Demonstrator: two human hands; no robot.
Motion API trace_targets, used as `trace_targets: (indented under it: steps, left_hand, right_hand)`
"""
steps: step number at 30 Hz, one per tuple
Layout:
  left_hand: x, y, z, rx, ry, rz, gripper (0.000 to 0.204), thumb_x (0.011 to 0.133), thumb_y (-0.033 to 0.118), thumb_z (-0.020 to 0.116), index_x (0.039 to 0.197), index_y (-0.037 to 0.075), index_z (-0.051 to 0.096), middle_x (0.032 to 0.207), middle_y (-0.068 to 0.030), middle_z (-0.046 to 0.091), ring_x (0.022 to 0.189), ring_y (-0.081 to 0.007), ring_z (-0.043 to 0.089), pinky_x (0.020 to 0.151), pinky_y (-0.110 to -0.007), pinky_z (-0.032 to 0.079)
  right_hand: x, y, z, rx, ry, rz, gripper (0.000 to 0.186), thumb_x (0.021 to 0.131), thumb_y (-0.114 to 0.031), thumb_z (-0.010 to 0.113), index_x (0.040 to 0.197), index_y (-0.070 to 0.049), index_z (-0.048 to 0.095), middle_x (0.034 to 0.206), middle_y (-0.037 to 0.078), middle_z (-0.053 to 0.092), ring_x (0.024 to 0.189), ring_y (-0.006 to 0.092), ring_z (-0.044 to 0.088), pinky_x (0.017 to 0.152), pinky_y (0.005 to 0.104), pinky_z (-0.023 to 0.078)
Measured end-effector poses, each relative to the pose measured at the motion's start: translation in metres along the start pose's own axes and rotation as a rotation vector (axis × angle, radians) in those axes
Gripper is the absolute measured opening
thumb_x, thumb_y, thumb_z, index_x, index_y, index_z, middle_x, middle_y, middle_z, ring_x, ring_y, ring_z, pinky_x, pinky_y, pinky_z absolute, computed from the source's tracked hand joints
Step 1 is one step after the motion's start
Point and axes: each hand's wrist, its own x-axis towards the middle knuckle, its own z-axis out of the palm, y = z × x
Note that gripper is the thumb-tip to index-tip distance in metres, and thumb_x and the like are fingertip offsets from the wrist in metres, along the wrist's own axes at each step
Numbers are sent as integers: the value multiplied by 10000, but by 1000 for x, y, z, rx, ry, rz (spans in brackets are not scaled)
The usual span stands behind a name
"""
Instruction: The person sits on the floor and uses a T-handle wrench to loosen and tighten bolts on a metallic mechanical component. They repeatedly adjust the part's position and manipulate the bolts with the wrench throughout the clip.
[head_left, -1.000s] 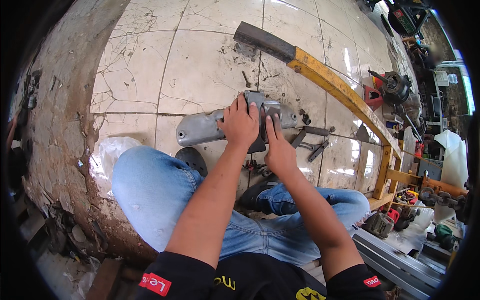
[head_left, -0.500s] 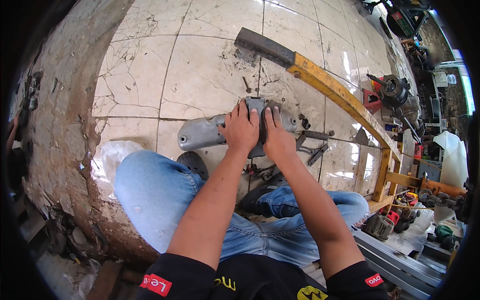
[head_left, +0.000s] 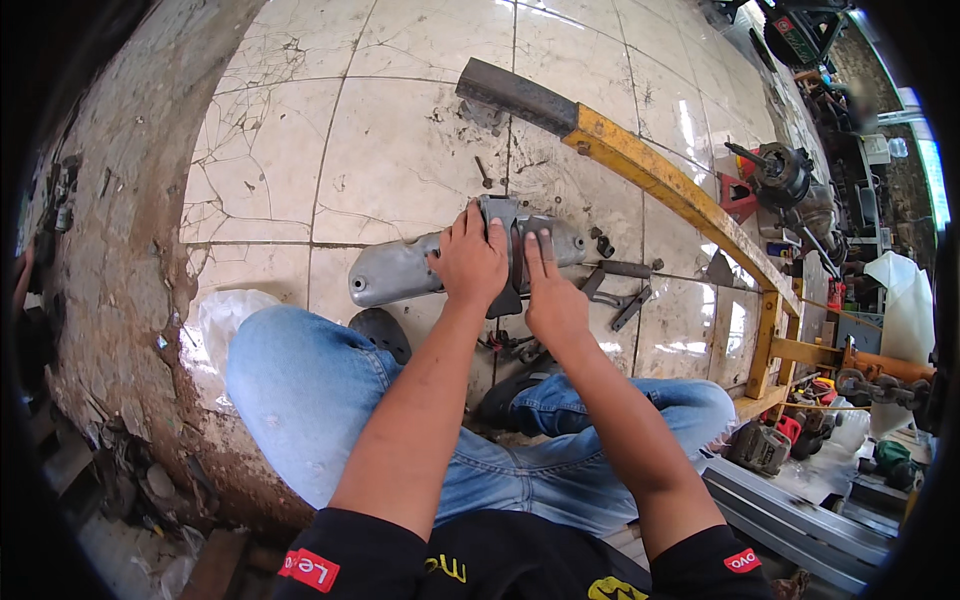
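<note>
A long, rounded grey metal part [head_left: 395, 271] lies crosswise on the tiled floor, a bolt hole at each end. A narrower grey piece [head_left: 499, 207] with a dark curved edge crosses its middle. My left hand [head_left: 472, 262] is over the long part, fingers over its far side and thumb against the narrower piece, holding it down. My right hand [head_left: 555, 300] lies just right of the dark edge, two fingers stretched out flat with darkened tips on the surface. Its other fingers are tucked under, and what is beneath them is hidden.
A bolt [head_left: 483, 172] lies beyond the part. Right of it are small black pieces [head_left: 602, 241] and a dark-handled tool [head_left: 620, 290]. A yellow steel arm [head_left: 660, 180] slants across the right side. A clear plastic bag [head_left: 225, 318] sits by my left knee.
My right hand has slid slightly toward me, its two fingers now straighter and more exposed. The dark patch beneath its fingertips shows less. My left hand stays on the part.
</note>
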Motion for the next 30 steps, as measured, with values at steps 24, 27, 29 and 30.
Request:
trace_targets:
  steps: [24, 27, 29, 30]
  left_hand:
    - [1, -1, 2, 35, 30, 6, 561, 1015, 462, 402, 1480, 150, 442, 1440, -85, 528, 1308, -345, 475, 1040, -625, 338]
    - [2, -3, 3, 20, 39, 26, 563, 1015, 465, 400, 1482, 153, 441, 1449, -87, 519, 1316, -349, 469, 1046, -634, 329]
    - [0, -2, 4, 13, 35, 33, 564, 1014, 465, 400, 1482, 153, 440, 1452, -91, 516, 1324, -350, 462, 1051, -639, 323]
    - [0, 1, 3, 18, 29, 28, 565, 1013, 464, 401, 1483, 152, 439, 1452, -93, 517, 1329, -350, 459, 1054, -641, 319]
  right_hand:
    - [-25, -12, 20, 90, 67, 34, 786, 830, -28, 515, 1558, -15, 221, 1635, 200, 198, 878, 401, 702, 699, 461, 574]
    - [-34, 2, 24, -18, -8, -11, 810, 806, -5, 531, 1559, -39, 233, 1637, 195, 192, 852, 406, 696, 690, 462, 573]
    - [-22, 9, 22, 36, 53, -10, 817, 800, -1, 535, 1560, -53, 239, 1636, 194, 196, 834, 407, 691, 688, 462, 573]
    - [-12, 11, 20, 66, 87, -13, 821, 796, 1, 537, 1560, -60, 241, 1636, 193, 197, 824, 408, 688, 687, 462, 572]
